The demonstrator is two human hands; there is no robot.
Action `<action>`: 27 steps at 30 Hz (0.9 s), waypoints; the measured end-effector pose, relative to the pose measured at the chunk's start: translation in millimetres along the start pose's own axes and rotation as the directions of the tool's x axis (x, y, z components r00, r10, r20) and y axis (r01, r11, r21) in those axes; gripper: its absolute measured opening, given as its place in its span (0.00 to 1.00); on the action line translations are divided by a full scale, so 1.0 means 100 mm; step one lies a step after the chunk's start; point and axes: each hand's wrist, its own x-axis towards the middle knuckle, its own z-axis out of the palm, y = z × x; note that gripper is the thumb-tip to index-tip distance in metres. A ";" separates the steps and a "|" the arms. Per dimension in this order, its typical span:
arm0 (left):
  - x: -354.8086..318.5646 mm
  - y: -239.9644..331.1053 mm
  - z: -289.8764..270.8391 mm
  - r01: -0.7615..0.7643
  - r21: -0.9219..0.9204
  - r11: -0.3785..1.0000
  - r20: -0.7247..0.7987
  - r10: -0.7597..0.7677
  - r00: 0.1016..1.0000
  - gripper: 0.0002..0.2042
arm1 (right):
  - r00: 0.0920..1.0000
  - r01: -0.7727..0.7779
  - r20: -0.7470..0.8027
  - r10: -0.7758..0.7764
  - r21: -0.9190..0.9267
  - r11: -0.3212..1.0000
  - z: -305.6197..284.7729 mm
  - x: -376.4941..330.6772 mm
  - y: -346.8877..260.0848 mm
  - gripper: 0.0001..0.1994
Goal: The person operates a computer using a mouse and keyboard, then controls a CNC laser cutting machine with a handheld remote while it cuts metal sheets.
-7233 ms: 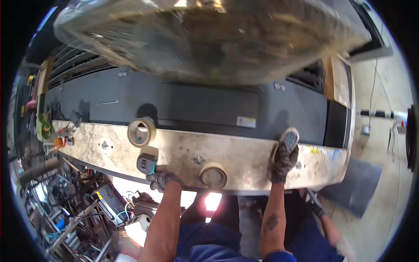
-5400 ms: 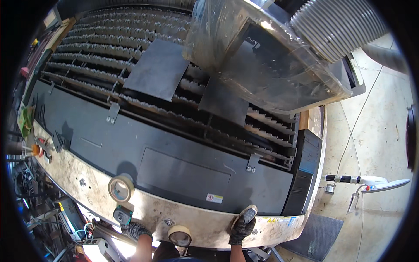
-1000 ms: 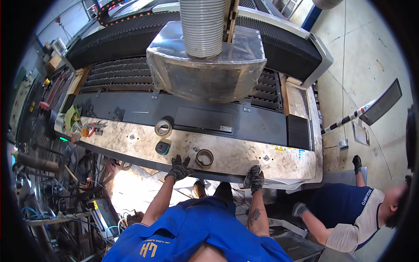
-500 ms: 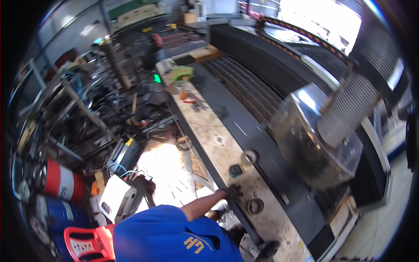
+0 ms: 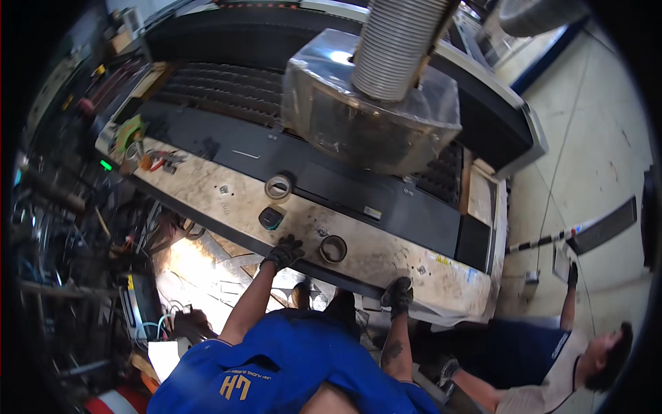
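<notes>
My left hand (image 5: 285, 252), in a dark glove, lies on the pale, stained ledge (image 5: 372, 250) of a large machine, its fingers spread and nothing in them. Further right, my right hand (image 5: 398, 295), gloved too, rests at the ledge's front edge; its fingers look laid over the edge, with no object visible in them. Between the hands, a little further back, stands a brown tape roll (image 5: 333, 249). Beyond my left hand sits a small black and teal device (image 5: 271, 218), perhaps a tape measure. A paler tape roll (image 5: 278, 188) lies behind it.
A clear-sided hood (image 5: 372, 131) with a ribbed hose (image 5: 393, 52) hangs over the machine's slatted bed (image 5: 227, 93). Red-handled pliers (image 5: 160, 163) and a green cloth (image 5: 129, 132) lie at the ledge's left end. At right, a co-worker (image 5: 552, 359) reaches toward a panel.
The view has swung to the right, so the machine lies more across the picture and a co-worker shows at right. My right hand now shows fully; my left still rests on the ledge.
</notes>
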 end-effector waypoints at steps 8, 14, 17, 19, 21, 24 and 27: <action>0.11 0.35 -0.14 0.147 -0.386 0.911 -0.022 -0.168 0.985 0.30 | 0.955 0.272 0.059 -0.291 -0.566 0.778 0.00 -0.30 -0.22 0.21; -0.21 -0.30 0.12 0.151 -0.373 0.915 -0.051 -0.183 0.982 0.28 | 0.994 -0.087 -0.092 0.052 -0.444 0.892 0.37 -0.60 -0.90 0.27; 0.06 -0.59 0.32 0.024 -0.207 0.978 -0.042 -0.033 0.999 0.26 | 0.979 -0.162 -0.170 0.110 -0.333 0.929 0.21 -0.87 -1.41 0.34; 0.07 -0.31 0.22 0.067 -0.243 0.968 -0.053 -0.082 0.995 0.26 | 0.974 -0.194 -0.175 0.141 -0.332 0.923 0.09 -0.96 -1.58 0.36; 0.17 -0.29 0.24 0.140 -0.321 0.937 -0.012 -0.152 0.988 0.28 | 0.972 -0.194 -0.189 0.140 -0.304 0.933 0.02 -0.96 -1.56 0.36; 0.07 0.09 -0.10 0.151 -0.395 0.906 0.028 -0.152 0.988 0.28 | 0.975 -0.154 -0.201 0.097 -0.294 0.943 -0.01 -0.89 -1.32 0.35; -0.08 -0.07 -0.04 0.220 -0.454 0.863 0.023 -0.236 0.972 0.26 | 0.972 -0.203 -0.177 0.155 -0.295 0.934 0.16 -0.89 -1.33 0.36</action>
